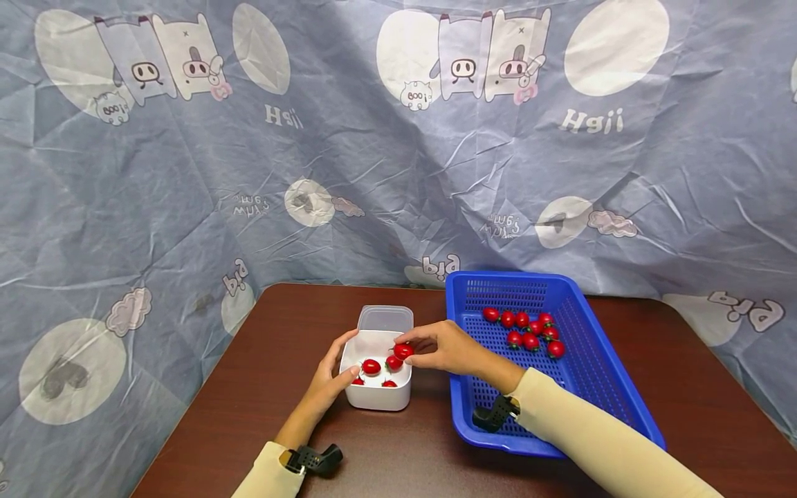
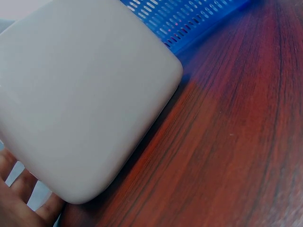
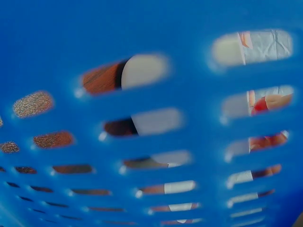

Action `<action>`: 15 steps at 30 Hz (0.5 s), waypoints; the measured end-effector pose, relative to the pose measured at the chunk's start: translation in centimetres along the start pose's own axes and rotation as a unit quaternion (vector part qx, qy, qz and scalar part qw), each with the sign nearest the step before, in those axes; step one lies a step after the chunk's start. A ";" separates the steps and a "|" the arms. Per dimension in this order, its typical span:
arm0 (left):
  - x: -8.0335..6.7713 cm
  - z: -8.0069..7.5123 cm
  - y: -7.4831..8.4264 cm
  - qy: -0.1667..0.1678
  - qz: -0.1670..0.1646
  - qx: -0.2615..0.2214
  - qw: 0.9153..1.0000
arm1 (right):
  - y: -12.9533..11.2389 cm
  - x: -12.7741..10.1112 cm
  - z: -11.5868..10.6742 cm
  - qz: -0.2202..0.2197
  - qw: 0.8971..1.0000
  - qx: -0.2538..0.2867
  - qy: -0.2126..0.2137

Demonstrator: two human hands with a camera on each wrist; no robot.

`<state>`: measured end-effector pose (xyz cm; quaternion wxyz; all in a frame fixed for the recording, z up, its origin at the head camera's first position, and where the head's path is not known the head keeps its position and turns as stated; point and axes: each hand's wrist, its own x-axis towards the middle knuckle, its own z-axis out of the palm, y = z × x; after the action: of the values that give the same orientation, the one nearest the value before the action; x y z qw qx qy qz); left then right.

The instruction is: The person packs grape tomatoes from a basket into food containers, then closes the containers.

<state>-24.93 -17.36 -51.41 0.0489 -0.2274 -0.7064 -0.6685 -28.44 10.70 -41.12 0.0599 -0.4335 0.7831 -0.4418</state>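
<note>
A white square box point(image 1: 377, 397) stands on the table with several small red tomatoes point(image 1: 371, 367) inside. My left hand point(image 1: 326, 377) holds its left side, the thumb over the near rim and the fingers along the outer wall. In the left wrist view the box's side point(image 2: 90, 94) fills much of the picture, with the fingers point(image 2: 28, 194) at its lower left edge. Over the box's right rim, my right hand point(image 1: 451, 349) pinches a cherry tomato point(image 1: 403, 351) between thumb and fingers. The right wrist view is mostly blocked by the blue basket's slotted wall point(image 3: 94, 42).
A blue plastic basket point(image 1: 613, 366) stands to the right with several more tomatoes point(image 1: 530, 342) at its far end; my right forearm crosses over it. Behind the box lies a clear lid point(image 1: 386, 318). A printed grey-blue cloth point(image 1: 349, 138) hangs behind the brown table point(image 1: 249, 401).
</note>
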 end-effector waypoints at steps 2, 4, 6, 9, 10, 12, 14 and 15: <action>0.1 0.0 0.1 -0.002 0.003 -0.002 1.000 | 0.0 0.0 0.0 0.003 1.000 -0.001 0.003; 0.1 0.0 0.1 -0.003 0.004 -0.004 1.000 | 0.0 0.0 0.0 0.007 1.000 -0.001 0.007; 0.1 0.0 0.1 -0.004 0.005 -0.006 1.000 | 0.0 0.0 0.0 0.011 1.000 0.001 0.007; 0.1 0.0 0.1 -0.003 0.004 -0.007 1.000 | -0.1 0.0 0.0 0.015 1.000 0.001 0.006; 0.0 0.0 0.0 -0.003 0.004 -0.008 1.000 | -0.2 0.0 0.0 0.016 1.000 0.002 0.005; -0.1 0.0 0.0 -0.003 0.004 -0.008 1.000 | -0.2 -0.1 0.0 0.015 1.000 0.002 0.004; -0.1 0.0 0.0 -0.005 0.007 -0.010 1.000 | -0.3 -0.1 0.0 0.014 1.000 0.003 0.005; -0.1 0.0 -0.1 -0.006 0.009 -0.010 1.000 | -0.2 -0.1 0.0 0.014 1.000 0.003 0.005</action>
<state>-24.90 -17.38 -51.49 0.0482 -0.2380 -0.6979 -0.6738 -28.26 10.72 -40.94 0.0631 -0.4202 0.7880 -0.4455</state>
